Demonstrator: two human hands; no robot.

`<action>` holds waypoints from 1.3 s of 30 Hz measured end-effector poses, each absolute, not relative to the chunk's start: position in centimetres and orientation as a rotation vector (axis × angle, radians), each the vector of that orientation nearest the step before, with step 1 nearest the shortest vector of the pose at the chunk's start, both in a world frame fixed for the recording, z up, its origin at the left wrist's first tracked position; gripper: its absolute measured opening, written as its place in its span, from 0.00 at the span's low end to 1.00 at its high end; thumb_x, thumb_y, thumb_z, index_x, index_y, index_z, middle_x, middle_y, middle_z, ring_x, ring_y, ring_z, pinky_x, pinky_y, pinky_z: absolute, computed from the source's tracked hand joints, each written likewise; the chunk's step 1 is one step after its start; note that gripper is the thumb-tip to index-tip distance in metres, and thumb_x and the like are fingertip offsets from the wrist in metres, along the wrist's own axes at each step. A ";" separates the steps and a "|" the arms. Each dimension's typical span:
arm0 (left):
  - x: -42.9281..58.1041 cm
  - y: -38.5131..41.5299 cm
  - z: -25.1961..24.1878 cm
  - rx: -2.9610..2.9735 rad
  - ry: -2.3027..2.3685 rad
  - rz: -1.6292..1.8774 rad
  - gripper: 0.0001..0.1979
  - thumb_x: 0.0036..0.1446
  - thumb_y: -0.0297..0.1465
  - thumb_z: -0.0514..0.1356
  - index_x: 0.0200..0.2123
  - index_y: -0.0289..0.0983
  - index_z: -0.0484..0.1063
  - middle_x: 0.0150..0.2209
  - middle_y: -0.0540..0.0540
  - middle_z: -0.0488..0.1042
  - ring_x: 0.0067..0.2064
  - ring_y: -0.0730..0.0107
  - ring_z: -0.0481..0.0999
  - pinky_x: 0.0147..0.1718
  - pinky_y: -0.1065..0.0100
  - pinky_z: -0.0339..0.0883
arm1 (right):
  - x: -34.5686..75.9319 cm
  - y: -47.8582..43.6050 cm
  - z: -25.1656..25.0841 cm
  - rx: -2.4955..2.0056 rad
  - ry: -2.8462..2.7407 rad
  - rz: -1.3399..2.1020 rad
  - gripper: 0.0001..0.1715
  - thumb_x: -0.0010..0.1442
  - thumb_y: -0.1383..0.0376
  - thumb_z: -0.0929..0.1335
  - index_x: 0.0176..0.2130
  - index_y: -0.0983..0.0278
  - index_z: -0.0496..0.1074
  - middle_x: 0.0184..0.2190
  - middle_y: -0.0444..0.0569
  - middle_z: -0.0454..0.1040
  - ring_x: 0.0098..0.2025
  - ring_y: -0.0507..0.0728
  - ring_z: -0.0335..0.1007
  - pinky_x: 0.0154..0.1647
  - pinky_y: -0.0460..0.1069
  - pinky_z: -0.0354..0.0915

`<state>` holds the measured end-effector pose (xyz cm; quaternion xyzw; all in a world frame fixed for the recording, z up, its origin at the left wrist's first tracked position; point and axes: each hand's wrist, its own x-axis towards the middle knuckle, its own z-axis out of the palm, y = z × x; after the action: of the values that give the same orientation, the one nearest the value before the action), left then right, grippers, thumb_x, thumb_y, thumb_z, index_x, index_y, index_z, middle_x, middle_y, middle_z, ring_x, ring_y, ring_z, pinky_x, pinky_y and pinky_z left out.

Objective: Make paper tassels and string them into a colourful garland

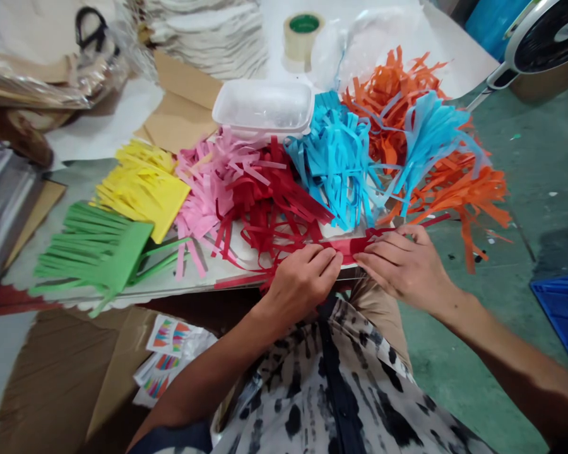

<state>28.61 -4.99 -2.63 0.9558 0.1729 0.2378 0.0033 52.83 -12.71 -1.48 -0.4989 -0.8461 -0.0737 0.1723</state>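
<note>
At the table's front edge, a strip of red fringed tissue paper (351,250) is stretched between my two hands. My left hand (307,274) pinches its left part, with fingers pressed together. My right hand (404,261) has its fingers closed on the right part. Dark red fringes (277,202) lie on the table just beyond my left hand. Blue fringed paper (338,157) sits behind the strip, and orange fringed paper (459,183) hangs over the table's right end. Pink fringes (208,176) lie left of the red ones.
Yellow (146,189) and green (94,249) fringed paper lie at the left. A plastic container (265,106) and a tape roll (303,41) stand farther back. A fan (549,38) is at the upper right, a blue crate (563,315) on the floor.
</note>
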 end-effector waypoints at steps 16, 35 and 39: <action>27.8 -5.0 -0.9 2.720 0.539 0.507 0.17 0.70 0.37 0.61 0.56 0.35 0.77 0.55 0.39 0.79 0.55 0.55 0.76 0.55 0.54 0.78 | 53.2 -13.7 -1.3 -1.403 -2.366 -0.060 0.17 0.63 0.69 0.67 0.50 0.63 0.78 0.46 0.53 0.84 0.48 0.64 0.76 0.54 0.63 0.60; 26.4 -4.2 -2.1 2.827 0.340 0.511 0.17 0.69 0.32 0.63 0.60 0.39 0.74 0.61 0.36 0.76 0.62 0.55 0.75 0.58 0.55 0.78 | 53.9 -16.5 -1.1 -1.435 -2.287 -0.244 0.16 0.61 0.67 0.75 0.49 0.56 0.79 0.46 0.45 0.87 0.46 0.66 0.82 0.65 0.72 0.61; 26.5 -4.4 -2.4 2.831 0.395 0.571 0.15 0.69 0.34 0.64 0.57 0.40 0.77 0.61 0.36 0.75 0.59 0.56 0.78 0.57 0.54 0.78 | 52.6 -16.3 -1.0 -1.496 -2.320 -0.191 0.21 0.65 0.64 0.73 0.57 0.56 0.78 0.54 0.49 0.84 0.51 0.68 0.81 0.67 0.71 0.60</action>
<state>26.48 -4.42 -2.43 0.9650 0.1346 0.1945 0.1130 52.56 -16.35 -0.97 -0.5313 -0.8237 -0.0678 0.1861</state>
